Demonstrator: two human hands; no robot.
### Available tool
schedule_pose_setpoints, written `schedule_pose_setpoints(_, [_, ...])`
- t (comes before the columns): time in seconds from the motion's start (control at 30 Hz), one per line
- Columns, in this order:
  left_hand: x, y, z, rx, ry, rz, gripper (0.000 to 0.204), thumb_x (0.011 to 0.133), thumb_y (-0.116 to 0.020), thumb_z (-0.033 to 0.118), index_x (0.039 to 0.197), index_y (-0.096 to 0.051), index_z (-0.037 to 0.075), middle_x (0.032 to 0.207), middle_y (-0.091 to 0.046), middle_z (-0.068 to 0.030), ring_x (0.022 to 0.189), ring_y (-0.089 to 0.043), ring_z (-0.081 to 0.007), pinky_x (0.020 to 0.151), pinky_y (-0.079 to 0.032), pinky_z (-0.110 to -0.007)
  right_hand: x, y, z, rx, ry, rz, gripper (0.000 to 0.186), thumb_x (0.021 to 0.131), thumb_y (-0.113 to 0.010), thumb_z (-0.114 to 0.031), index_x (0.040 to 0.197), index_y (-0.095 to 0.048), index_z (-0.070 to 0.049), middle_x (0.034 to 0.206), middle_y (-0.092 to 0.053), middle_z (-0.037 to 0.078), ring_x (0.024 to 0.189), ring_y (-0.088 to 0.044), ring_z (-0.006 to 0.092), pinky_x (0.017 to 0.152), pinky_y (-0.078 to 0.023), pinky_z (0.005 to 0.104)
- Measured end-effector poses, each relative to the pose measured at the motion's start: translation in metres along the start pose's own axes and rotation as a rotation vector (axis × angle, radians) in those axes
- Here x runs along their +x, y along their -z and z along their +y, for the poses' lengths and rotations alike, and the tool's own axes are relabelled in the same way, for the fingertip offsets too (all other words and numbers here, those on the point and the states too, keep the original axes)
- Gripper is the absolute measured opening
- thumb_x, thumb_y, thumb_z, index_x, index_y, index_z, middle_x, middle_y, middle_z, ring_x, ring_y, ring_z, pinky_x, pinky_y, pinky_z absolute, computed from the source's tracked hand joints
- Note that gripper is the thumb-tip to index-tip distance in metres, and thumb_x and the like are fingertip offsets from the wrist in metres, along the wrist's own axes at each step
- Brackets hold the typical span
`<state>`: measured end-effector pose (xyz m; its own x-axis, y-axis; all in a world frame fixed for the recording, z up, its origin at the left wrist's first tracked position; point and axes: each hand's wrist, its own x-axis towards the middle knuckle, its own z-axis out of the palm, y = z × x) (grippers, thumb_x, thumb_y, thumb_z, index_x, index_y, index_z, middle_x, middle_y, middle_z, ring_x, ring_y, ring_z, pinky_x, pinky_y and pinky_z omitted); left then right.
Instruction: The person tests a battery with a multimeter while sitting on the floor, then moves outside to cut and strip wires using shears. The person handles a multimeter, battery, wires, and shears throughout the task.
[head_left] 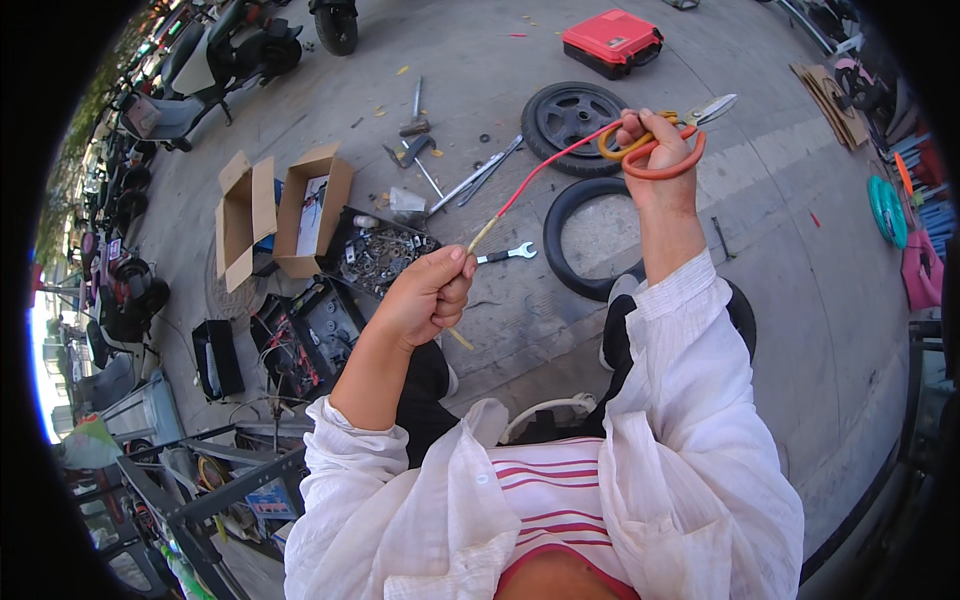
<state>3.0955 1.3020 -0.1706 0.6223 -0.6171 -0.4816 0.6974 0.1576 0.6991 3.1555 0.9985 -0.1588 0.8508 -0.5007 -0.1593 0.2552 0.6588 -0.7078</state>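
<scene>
My left hand [432,292] is closed on a thin wire, near where its red part turns yellowish; a pale end sticks out below the fist. The red wire [540,172] runs up and right in a gentle curve to my right hand [662,165]. That hand grips scissors [668,170] with orange and yellow loop handles, their blades [712,109] pointing away to the right, and the red wire reaches its fingertips. Beyond my left fist lies an open-end wrench [512,253] on the ground. A black tyre ring [557,240] lies below the wire, between my hands.
A wheel with its tyre [560,118] and a red toolbox [612,38] lie ahead. On the left are open cardboard boxes [326,178], a tray of small metal parts [372,254] and a hammer [415,127]. Scooters [215,60] stand farther off; a metal frame [230,490] is at lower left.
</scene>
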Motion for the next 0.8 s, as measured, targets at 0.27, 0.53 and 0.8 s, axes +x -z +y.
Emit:
schedule_pose_setpoints(0.27, [0.017, 0.044, -0.027, 0.573, -0.017, 0.212, 0.033, 0.102, -0.043, 0.03, 0.114, -0.057, 0.004, 0.087, -0.059, -0.0058, 0.077, -0.054, -0.0127, 0.073, -0.044, -0.027, 0.0, 0.02, -0.012, -0.036, -0.083, -0.046, 0.015, 0.087, -0.061, -0.006, 0.098, -0.055, 0.003, 0.088, -0.065, 0.015, 0.079, -0.068, 0.0197, 0.068, -0.056, 0.0274])
schedule_pose_setpoints(0.53, [0.031, -0.003, -0.009, 0.344, -0.277, 0.046, 0.047, 0.102, -0.044, 0.033, 0.13, -0.049, -0.003, 0.121, -0.059, -0.0167, 0.116, -0.055, -0.0238, 0.103, -0.04, -0.036, -0.066, -0.011, 0.034, -0.361, -0.373, -0.431, 0.018, 0.088, -0.062, -0.014, 0.097, -0.061, 0.001, 0.09, -0.068, 0.012, 0.076, -0.069, 0.017, 0.06, -0.054, 0.0241])
schedule_pose_setpoints(0.8, [0.03, -0.005, 0.005, 0.118, -0.274, 0.17, 0.025, 0.1, -0.049, 0.024, 0.109, -0.059, 0.003, 0.068, -0.036, 0.0075, 0.056, -0.029, -0.0035, 0.051, -0.027, -0.019, -0.082, -0.017, 0.039, -0.823, -0.259, -0.555, 0.033, 0.091, -0.064, -0.032, 0.095, -0.056, -0.001, 0.082, -0.062, 0.006, 0.062, -0.056, 0.0075, 0.056, -0.047, 0.0237])
